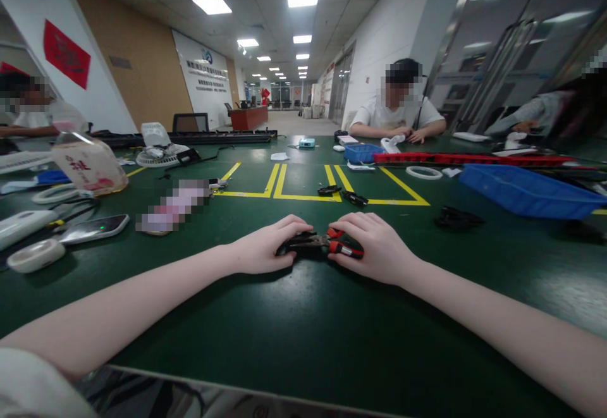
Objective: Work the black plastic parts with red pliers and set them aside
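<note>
Over the green table [294, 342], my right hand [382, 247] is closed around the red-and-black handles of a pair of pliers [345, 251]. The metal jaws point left and meet a small black part [301, 241]. My left hand [265, 244] pinches that black part between thumb and fingers; its exact kind is hard to make out. Whether the jaws grip it or only touch it, I cannot tell. Just beyond my hands lie two similar small black pieces [355, 198], near yellow tape lines [308, 198].
At right are a blue tray [526, 190], a dark clump of parts [458, 217] and a white tape ring [423, 172]. A phone [95, 229], a pinkish bottle [88, 159] and a white fan [161, 146] are at left. Other people sit across and at both sides.
</note>
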A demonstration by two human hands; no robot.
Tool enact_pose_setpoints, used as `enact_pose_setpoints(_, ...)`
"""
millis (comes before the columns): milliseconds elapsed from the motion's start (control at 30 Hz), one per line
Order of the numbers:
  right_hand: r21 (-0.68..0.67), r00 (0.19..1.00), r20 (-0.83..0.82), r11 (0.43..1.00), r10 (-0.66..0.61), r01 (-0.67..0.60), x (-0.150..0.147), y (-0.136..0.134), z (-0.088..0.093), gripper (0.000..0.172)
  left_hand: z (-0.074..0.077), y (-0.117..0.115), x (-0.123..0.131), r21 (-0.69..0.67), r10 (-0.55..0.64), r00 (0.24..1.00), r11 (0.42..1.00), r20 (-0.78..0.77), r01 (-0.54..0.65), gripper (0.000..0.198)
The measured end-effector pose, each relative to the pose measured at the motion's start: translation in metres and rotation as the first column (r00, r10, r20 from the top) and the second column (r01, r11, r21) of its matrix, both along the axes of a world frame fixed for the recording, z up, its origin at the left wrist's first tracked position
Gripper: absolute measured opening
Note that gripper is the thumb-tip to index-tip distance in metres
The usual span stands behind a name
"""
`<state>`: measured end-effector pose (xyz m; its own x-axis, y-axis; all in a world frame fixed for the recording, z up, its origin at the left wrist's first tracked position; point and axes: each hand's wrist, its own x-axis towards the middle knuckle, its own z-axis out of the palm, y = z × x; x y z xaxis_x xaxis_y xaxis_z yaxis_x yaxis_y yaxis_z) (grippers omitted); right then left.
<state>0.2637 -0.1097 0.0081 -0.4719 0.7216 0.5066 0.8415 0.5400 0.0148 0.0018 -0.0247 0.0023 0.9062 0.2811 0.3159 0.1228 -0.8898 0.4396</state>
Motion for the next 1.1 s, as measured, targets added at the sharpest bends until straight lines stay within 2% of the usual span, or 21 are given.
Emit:
enact_pose_setpoints(133,0.052,1.0,-0.009,0.999,-0.002,0.003,0.0,0.0,0.0,0.043,0.0,0.006,-0.002,-0.024,-0.02,1.0,1.0,0.02,0.02,0.058)
enact_pose_setpoints(300,0.054,1.0,-0.015,0.999,-0.006,0.006,0.001,-0.001,0.001,0.042,0.001,0.012,-0.006,-0.045,0.018,1.0,0.999,-0.012,-0.019,0.057)
enact_pose_setpoints(533,0.02,0.998,-0.069,1.0,-0.011,0.012,0.001,-0.002,0.004,0.04,0.007,0.016,-0.009,-0.047,0.008,0.999,0.999,-0.05,-0.01,0.041)
enact_pose_setpoints(667,0.003,0.992,-0.123,1.0,-0.018,0.019,0.003,-0.001,0.003,0.039,0.005,0.018,-0.01,0.013,-0.015,0.998,1.0,-0.065,0.016,0.035)
enact_pose_setpoints(867,-0.015,0.993,-0.116,1.0,-0.018,0.017,0.003,0.001,0.001,0.038,0.001,0.02,-0.01,0.103,-0.023,0.997,0.994,-0.077,0.031,0.035)
enact_pose_setpoints(1100,-0.027,0.995,-0.102,1.0,0.0,-0.003,0.0,0.0,0.004,0.036,-0.001,0.023,-0.009,-0.012,-0.042,0.999,0.999,-0.017,0.042,0.036)
